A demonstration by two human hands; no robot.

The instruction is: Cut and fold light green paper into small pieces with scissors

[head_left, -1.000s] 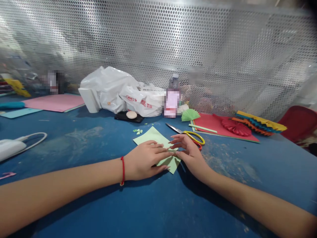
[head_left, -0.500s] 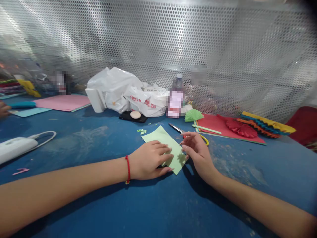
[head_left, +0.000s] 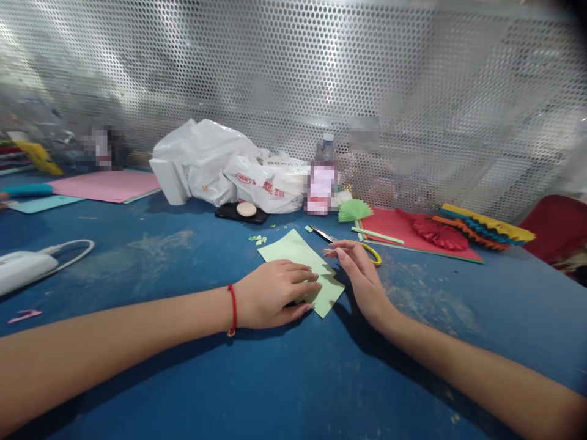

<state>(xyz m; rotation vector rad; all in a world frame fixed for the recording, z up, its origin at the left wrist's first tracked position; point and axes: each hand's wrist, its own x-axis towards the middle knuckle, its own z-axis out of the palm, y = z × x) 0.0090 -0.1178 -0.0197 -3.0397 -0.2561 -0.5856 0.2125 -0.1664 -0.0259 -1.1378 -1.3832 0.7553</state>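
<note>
A light green sheet of paper (head_left: 293, 244) lies at an angle on the blue table. My left hand (head_left: 277, 293), with a red cord at the wrist, rests flat on its lower left part, fingers spread. My right hand (head_left: 360, 278) is raised over the paper's right side, fingers apart and holding nothing. Just beyond it lie scissors (head_left: 373, 255) with yellow handles, partly hidden by its fingers. Small green scraps (head_left: 258, 239) lie past the paper's far corner, and another scrap (head_left: 309, 229) sits by the scissor tips.
White plastic bags (head_left: 215, 159), a black phone-like object (head_left: 229, 212) and a bottle (head_left: 328, 146) stand or lie behind. Right: green fan (head_left: 355, 211), red sheets (head_left: 385, 223), folded strips (head_left: 490, 223). Left: white power strip (head_left: 27, 269), pink paper (head_left: 107, 185), another person's hand (head_left: 3, 198).
My right hand has lifted slightly and opened its fingers. A small green scrap now lies by the scissor tips. The whole view has shifted a little.
</note>
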